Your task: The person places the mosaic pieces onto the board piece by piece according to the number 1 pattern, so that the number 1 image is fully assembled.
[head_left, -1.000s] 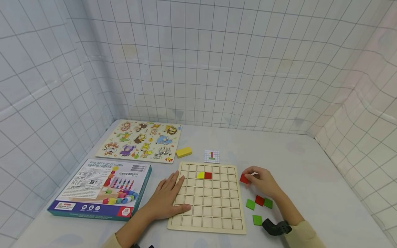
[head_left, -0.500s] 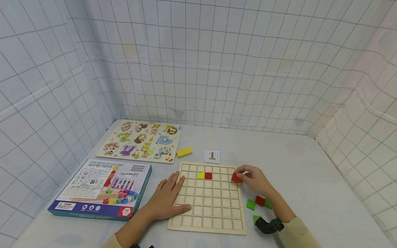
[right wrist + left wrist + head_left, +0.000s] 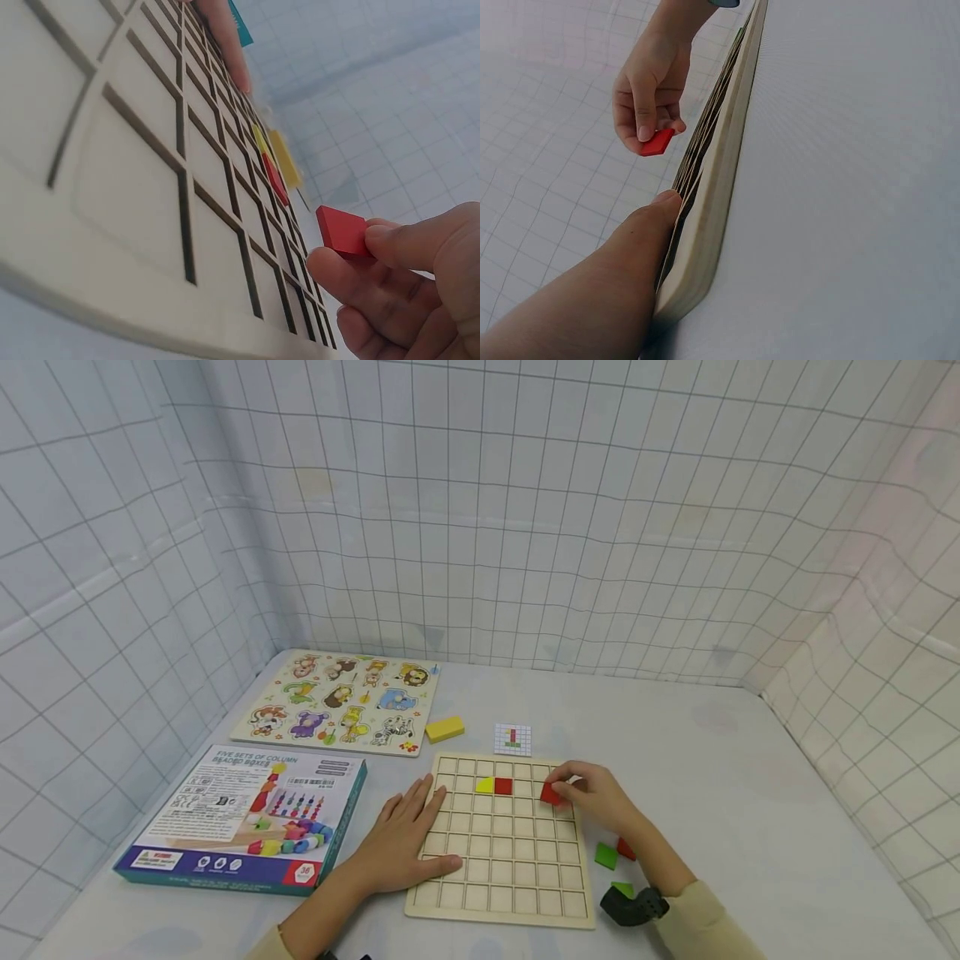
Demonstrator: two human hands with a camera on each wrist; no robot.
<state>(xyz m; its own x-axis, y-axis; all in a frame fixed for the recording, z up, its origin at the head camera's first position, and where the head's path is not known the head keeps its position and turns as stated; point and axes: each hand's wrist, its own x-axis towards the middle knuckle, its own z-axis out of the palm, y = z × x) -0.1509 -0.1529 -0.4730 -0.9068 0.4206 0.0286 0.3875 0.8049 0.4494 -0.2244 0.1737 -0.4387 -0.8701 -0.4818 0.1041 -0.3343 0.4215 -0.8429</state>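
Observation:
Between thumb and fingers my right hand point(image 3: 588, 792) pinches a red square tile point(image 3: 343, 231), held above the right part of a wooden grid board point(image 3: 504, 893). My left hand point(image 3: 405, 842) lies with spread, straight fingers on the board's left edge, its thumb reaching over the lower cells. Near the top of the grid, a yellow triangle tile point(image 3: 487, 785) and another red tile point(image 3: 503, 787) sit side by side in neighbouring cells. A small pattern card point(image 3: 513, 739) lies just behind the board.
Right of the board lie green tiles point(image 3: 606, 857) and one more red tile point(image 3: 627, 849), partly hidden by the right forearm. At left are a bead-set box point(image 3: 247, 818) and an animal puzzle board point(image 3: 337, 702). A yellow block point(image 3: 446, 728) sits beside the puzzle. Grid-patterned walls surround the table.
My right hand has carried the red tile leftward, from beside the board to over its right-hand cells. My left hand has stayed in place.

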